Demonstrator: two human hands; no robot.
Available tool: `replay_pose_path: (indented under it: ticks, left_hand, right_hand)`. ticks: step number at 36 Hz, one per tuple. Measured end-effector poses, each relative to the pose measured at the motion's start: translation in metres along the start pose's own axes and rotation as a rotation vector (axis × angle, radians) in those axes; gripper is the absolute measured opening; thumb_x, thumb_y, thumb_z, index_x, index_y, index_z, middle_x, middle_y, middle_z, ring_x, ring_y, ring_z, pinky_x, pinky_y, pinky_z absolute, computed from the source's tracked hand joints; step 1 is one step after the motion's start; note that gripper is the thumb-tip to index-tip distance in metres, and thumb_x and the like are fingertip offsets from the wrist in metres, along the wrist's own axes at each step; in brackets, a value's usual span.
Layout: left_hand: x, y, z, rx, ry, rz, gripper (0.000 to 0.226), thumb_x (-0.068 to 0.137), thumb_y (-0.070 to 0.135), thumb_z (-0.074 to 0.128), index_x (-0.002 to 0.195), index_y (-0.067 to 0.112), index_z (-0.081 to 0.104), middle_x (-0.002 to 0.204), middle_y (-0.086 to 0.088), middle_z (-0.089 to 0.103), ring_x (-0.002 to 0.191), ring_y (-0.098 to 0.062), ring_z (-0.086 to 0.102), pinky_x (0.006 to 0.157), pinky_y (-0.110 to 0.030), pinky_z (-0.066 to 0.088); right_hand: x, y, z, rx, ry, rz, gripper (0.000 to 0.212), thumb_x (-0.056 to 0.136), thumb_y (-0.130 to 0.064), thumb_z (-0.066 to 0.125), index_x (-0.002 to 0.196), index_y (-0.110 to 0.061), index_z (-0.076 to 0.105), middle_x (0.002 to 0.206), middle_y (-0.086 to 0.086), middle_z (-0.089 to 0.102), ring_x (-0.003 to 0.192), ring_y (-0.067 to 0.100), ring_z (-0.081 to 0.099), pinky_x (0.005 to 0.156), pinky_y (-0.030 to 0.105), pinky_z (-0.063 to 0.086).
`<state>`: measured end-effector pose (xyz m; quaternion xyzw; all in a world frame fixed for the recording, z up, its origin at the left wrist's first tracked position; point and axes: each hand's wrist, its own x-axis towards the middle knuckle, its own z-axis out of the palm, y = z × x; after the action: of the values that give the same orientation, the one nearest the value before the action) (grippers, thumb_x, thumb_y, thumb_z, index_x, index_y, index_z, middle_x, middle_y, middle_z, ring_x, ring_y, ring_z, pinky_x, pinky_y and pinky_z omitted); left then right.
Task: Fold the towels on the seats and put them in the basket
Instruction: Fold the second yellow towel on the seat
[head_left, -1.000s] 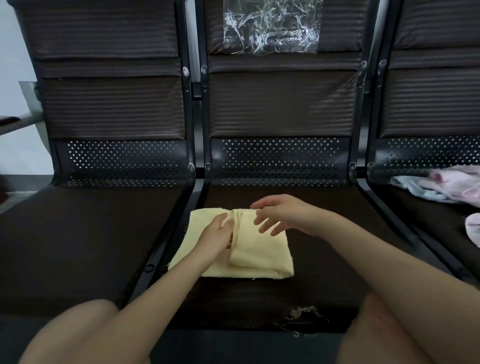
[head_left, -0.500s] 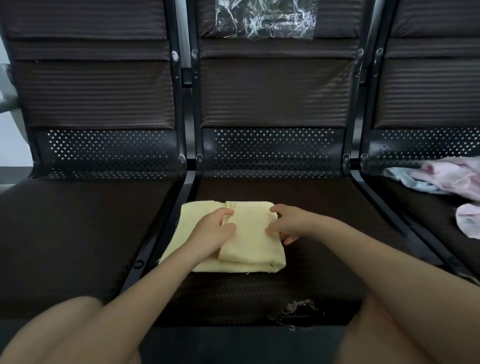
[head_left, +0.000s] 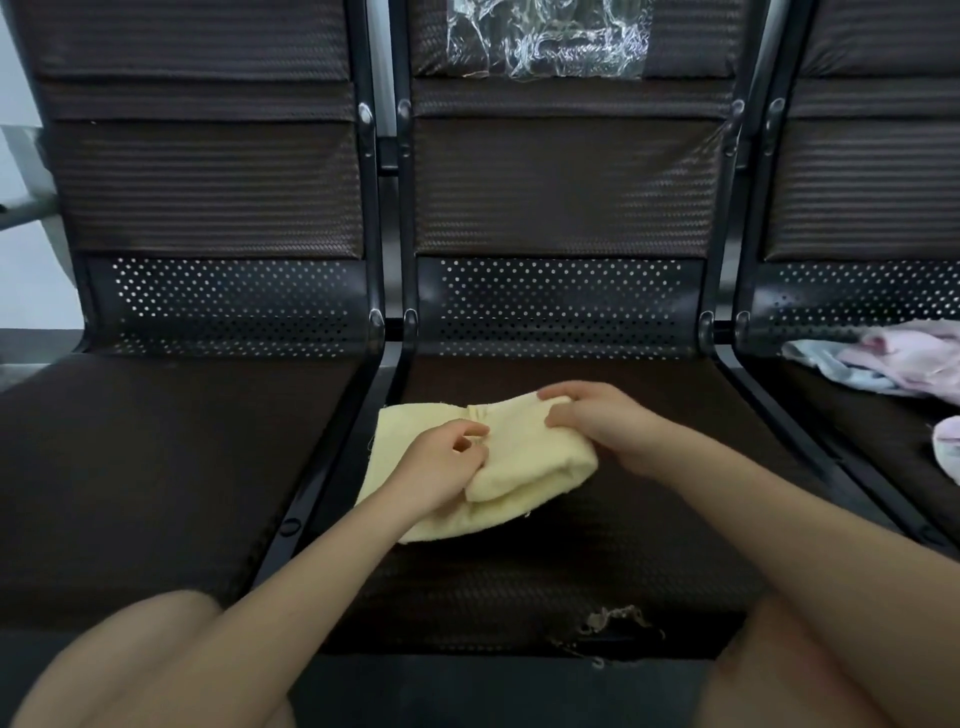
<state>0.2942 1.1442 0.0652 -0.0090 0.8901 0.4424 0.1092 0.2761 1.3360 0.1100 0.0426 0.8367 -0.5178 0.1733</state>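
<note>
Matt, nubby cloth is seen in the yellow towel; woven matt upholstery on the seat; glossy black metal in the frame.

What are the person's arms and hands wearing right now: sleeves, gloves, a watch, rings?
Nothing that shows. The left hand and right hand are bare, without gloves, and both forearms are uncovered to the frame's edge. No watch, bracelet or ring is visible.

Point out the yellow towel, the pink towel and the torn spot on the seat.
yellow towel (head_left: 524, 457): head view, folded top layer.
pink towel (head_left: 904, 358): head view, middle of the crumpled heap.
torn spot (head_left: 610, 623): head view, frayed seat edge.
</note>
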Motion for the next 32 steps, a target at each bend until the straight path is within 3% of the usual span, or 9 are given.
replay_pose_path:
  ticks: [4, 9, 13, 15, 18, 23, 26, 28, 32]
  left_hand:
    - [-0.005, 0.008, 0.0, -0.246, 0.027, -0.01, 0.028, 0.093, 0.017, 0.052, 0.115, 0.027, 0.066, 0.099, 0.002, 0.066, 0.08, -0.011, 0.061, 0.069, -0.021, 0.052]
    - [-0.004, 0.011, 0.0, -0.449, 0.056, -0.127, 0.026, 0.099, 0.019, 0.047, 0.118, 0.022, 0.064, 0.102, -0.001, 0.065, 0.084, -0.014, 0.063, 0.068, -0.023, 0.051]
    - [-0.004, 0.014, 0.003, -0.571, 0.062, -0.261, 0.022, 0.103, 0.029, 0.038, 0.118, 0.022, 0.053, 0.104, -0.007, 0.066, 0.084, -0.019, 0.066, 0.067, -0.026, 0.055]
    - [-0.007, 0.012, 0.005, -0.499, 0.055, -0.263, 0.027, 0.103, 0.037, 0.035, 0.122, 0.025, 0.05, 0.111, -0.005, 0.065, 0.094, -0.018, 0.065, 0.075, -0.028, 0.054]
    - [-0.008, 0.004, 0.008, -0.254, 0.066, -0.189, 0.045, 0.1, 0.04, 0.04, 0.143, 0.026, 0.041, 0.142, 0.001, 0.048, 0.127, -0.018, 0.047, 0.097, -0.027, 0.036]
    - [-0.008, 0.006, 0.011, -0.163, 0.009, -0.106, 0.059, 0.092, 0.023, 0.057, 0.146, 0.029, 0.035, 0.132, 0.003, 0.051, 0.104, -0.009, 0.048, 0.076, -0.024, 0.041]
    - [-0.007, 0.007, 0.01, -0.171, 0.033, -0.112, 0.06, 0.091, 0.022, 0.053, 0.147, 0.028, 0.032, 0.122, 0.007, 0.047, 0.101, -0.01, 0.046, 0.07, -0.024, 0.04]
    - [-0.006, 0.006, 0.01, -0.055, 0.036, -0.094, 0.064, 0.091, 0.025, 0.053, 0.149, 0.027, 0.026, 0.125, 0.004, 0.048, 0.101, -0.012, 0.045, 0.077, -0.027, 0.038]
    - [-0.006, 0.004, 0.01, 0.132, -0.039, -0.106, 0.076, 0.091, 0.029, 0.053, 0.153, 0.029, 0.01, 0.109, 0.005, 0.042, 0.093, -0.014, 0.048, 0.069, -0.027, 0.041]
  right_hand:
    - [-0.015, -0.014, -0.021, 0.0, 0.047, -0.034, 0.035, 0.087, -0.015, 0.056, 0.118, -0.028, 0.066, 0.108, -0.007, 0.059, 0.093, 0.01, 0.057, 0.067, 0.022, 0.045]
    - [-0.025, -0.017, -0.029, -0.113, 0.068, -0.09, 0.04, 0.086, -0.016, 0.057, 0.12, -0.036, 0.063, 0.105, -0.008, 0.057, 0.09, 0.012, 0.057, 0.065, 0.024, 0.044]
    - [-0.026, -0.015, -0.014, -0.103, -0.243, -0.148, 0.053, 0.09, -0.019, 0.061, 0.137, -0.039, 0.046, 0.113, -0.001, 0.062, 0.094, 0.011, 0.061, 0.077, 0.024, 0.049]
    - [-0.022, -0.015, -0.006, -0.075, -0.367, -0.159, 0.051, 0.093, -0.019, 0.059, 0.139, -0.033, 0.043, 0.108, 0.004, 0.069, 0.089, 0.013, 0.064, 0.081, 0.029, 0.053]
    - [-0.013, -0.017, -0.003, -0.149, -0.305, -0.169, 0.043, 0.096, -0.022, 0.054, 0.138, -0.028, 0.047, 0.103, 0.001, 0.07, 0.086, 0.012, 0.065, 0.078, 0.027, 0.054]
    - [-0.002, 0.0, -0.012, -0.489, -0.123, -0.094, 0.042, 0.095, -0.024, 0.053, 0.137, -0.025, 0.048, 0.096, -0.006, 0.061, 0.079, 0.008, 0.061, 0.066, 0.021, 0.048]
    - [0.001, 0.012, -0.016, -0.583, -0.217, 0.035, 0.049, 0.095, -0.03, 0.055, 0.142, -0.024, 0.042, 0.1, -0.005, 0.057, 0.081, 0.01, 0.062, 0.063, 0.021, 0.051]
    - [0.001, 0.014, -0.016, -0.589, -0.274, 0.088, 0.053, 0.094, -0.034, 0.057, 0.143, -0.025, 0.039, 0.104, -0.003, 0.058, 0.085, 0.01, 0.064, 0.068, 0.023, 0.054]
    - [0.002, 0.012, -0.011, -0.575, -0.295, 0.086, 0.059, 0.094, -0.03, 0.056, 0.147, -0.022, 0.033, 0.106, 0.0, 0.059, 0.086, 0.011, 0.065, 0.07, 0.024, 0.055]
